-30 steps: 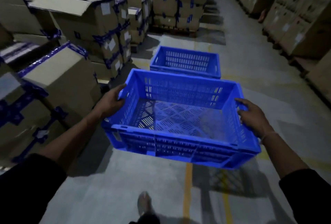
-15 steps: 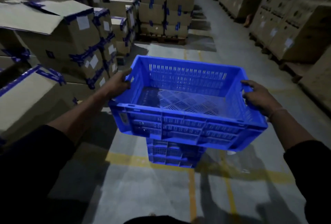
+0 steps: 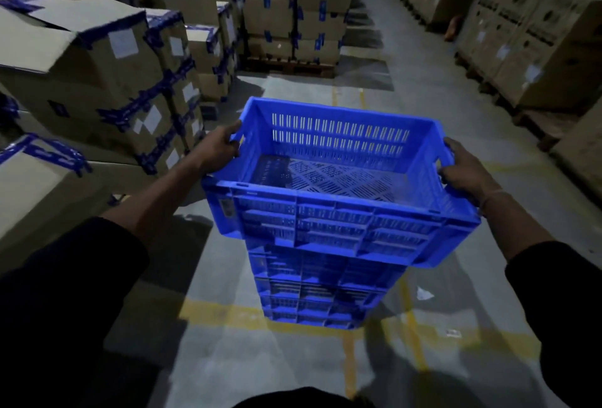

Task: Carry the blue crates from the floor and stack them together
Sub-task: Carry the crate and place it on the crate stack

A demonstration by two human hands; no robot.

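I hold an empty blue slotted crate [image 3: 338,225] level in front of me. My left hand [image 3: 220,147] grips the handle on its left end and my right hand [image 3: 462,169] grips the handle on its right end. Directly beneath it stands a stack of blue crates [image 3: 319,290] on the floor; only the stack's near wall shows below the held crate. Whether the held crate touches the top of the stack I cannot tell.
Taped cardboard boxes [image 3: 107,62] are piled along the left. A pallet of boxes [image 3: 293,10] stands ahead and tall cartons [image 3: 537,26] line the right. Yellow lines [image 3: 348,358] mark the grey floor, with paper scraps [image 3: 423,293] to the stack's right.
I have walked forward with the crate. The crate stack that lay ahead on the floor is now directly under the one I carry, mostly hidden by it.
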